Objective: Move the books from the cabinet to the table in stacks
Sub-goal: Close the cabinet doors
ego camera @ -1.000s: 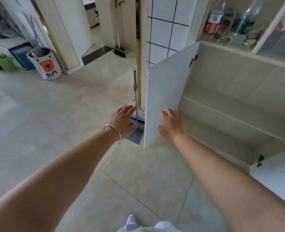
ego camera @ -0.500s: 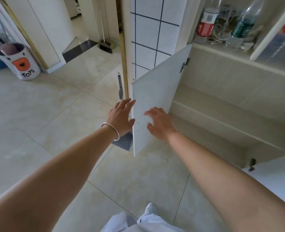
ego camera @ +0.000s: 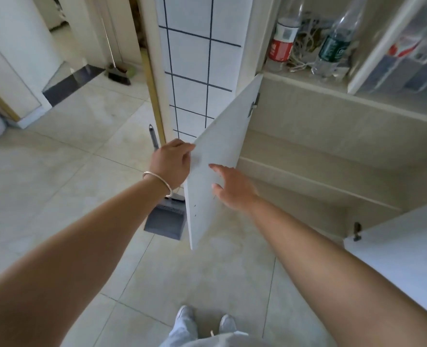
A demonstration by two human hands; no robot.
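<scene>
Both forearms are bare, no sleeves anywhere in shot. There's a slim silver bangle circling the wrist of the left hand, plain and smooth, with no stones or markings that can be made out. The right hand wears nothing: no ring, no watch, no band. Down at the bottom edge, light grey trousers, and two pale grey shoes poke out beneath them.

White door, grey dustpan, beige floor
</scene>
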